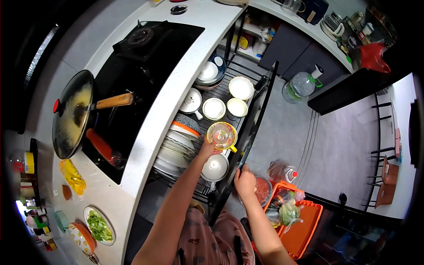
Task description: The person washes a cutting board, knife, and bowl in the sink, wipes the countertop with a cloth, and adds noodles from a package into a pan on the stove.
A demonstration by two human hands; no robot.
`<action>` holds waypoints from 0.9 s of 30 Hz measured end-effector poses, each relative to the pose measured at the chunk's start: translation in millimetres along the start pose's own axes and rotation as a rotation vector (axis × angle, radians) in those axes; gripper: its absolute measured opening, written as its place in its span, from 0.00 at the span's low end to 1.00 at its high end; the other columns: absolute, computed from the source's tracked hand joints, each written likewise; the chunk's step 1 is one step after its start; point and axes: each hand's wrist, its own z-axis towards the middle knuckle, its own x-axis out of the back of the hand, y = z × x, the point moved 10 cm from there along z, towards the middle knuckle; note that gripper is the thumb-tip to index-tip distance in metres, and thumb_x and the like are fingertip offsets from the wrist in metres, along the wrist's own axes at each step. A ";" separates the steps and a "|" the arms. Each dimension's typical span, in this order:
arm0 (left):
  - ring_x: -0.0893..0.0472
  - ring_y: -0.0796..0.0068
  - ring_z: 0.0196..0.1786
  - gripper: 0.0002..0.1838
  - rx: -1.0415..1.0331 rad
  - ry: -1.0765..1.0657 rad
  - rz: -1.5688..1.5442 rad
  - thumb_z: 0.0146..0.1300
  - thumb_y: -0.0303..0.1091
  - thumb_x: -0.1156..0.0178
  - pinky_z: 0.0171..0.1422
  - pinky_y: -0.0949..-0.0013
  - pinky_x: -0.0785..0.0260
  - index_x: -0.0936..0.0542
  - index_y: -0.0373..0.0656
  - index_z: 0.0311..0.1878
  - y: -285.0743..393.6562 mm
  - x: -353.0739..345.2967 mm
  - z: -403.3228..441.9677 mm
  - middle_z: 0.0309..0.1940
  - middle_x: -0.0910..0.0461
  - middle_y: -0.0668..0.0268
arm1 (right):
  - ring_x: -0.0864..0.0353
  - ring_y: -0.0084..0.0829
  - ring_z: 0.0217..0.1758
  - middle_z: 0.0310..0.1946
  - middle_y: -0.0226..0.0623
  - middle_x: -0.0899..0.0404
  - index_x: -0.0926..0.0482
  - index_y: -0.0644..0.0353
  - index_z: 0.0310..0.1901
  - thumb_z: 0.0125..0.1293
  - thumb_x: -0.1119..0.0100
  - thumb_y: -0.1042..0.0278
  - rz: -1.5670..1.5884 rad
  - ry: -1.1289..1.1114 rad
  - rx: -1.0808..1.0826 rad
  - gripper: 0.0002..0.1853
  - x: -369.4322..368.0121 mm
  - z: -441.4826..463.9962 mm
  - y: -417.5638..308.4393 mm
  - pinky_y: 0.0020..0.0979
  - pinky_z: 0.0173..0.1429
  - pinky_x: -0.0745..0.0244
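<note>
Grey flooring [278,128] and a white bench [154,110] are seen on opposite sides of a pulled-out dish drawer [240,67]. At the near part of the drawer, its dark front panel [261,106] is gripped along the top edge by the right hand [245,182], with the fingers curled closed. Within the drawer, a white handled bowl [215,167] is placed just beside the left hand [210,147]. A clear glass bowl [221,132] is held in the narrow grip of the left hand, over a floral yellow-rimmed cup [234,142]; whether glass and cup are touching cannot be told. Stacked plates [170,155] are stood on edge toward the bench side of the drawer. To the right of the drawer, an orange crate [301,232] is set, with bagged vegetables [289,213] in it. To the left of the drawer, chopped greens [98,226] are held on a plate, and a lidded wok [73,115] is seated by the black stove [176,37], with a wooden handle [115,100] extended over it. Farther into the drawer, a cream bowl [214,109] and a scalloped bowl [241,88] are kept. Beyond the drawer, a large water bottle [298,88] is stood on the flooring.
</note>
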 end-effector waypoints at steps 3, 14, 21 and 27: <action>0.18 0.54 0.32 0.32 0.070 0.025 0.117 0.65 0.29 0.52 0.30 0.62 0.20 0.57 0.59 0.65 -12.3 -8.6 23.2 0.51 0.31 0.51 | 0.21 0.50 0.27 0.28 0.53 0.23 0.29 0.72 0.45 0.60 0.48 0.64 0.002 -0.037 -0.010 0.18 4.9 -2.3 9.7 0.43 0.30 0.25; 0.19 0.66 0.25 0.35 -0.007 0.106 0.380 0.55 0.15 0.55 0.24 0.67 0.24 0.41 0.54 0.67 -1.6 -24.1 21.4 0.32 0.21 0.54 | 0.21 0.51 0.31 0.31 0.56 0.23 0.30 0.75 0.49 0.59 0.46 0.65 0.040 -0.037 -0.025 0.21 11.0 -6.0 19.0 0.42 0.33 0.25; 0.18 0.66 0.27 0.27 -0.369 0.335 0.647 0.60 0.23 0.52 0.31 0.67 0.26 0.40 0.39 0.64 41.7 -8.1 -69.2 0.33 0.20 0.51 | 0.23 0.53 0.29 0.28 0.56 0.24 0.34 0.78 0.48 0.54 0.43 0.69 0.043 0.000 0.001 0.23 1.1 -7.8 12.3 0.43 0.32 0.27; 0.18 0.71 0.32 0.19 -0.433 0.396 0.305 0.65 0.22 0.57 0.32 0.71 0.26 0.33 0.40 0.60 21.0 27.6 -181.7 0.43 0.23 0.57 | 0.22 0.55 0.31 0.27 0.58 0.23 0.32 0.72 0.37 0.54 0.43 0.67 -0.002 -0.111 -0.038 0.15 -13.2 6.9 2.7 0.46 0.36 0.26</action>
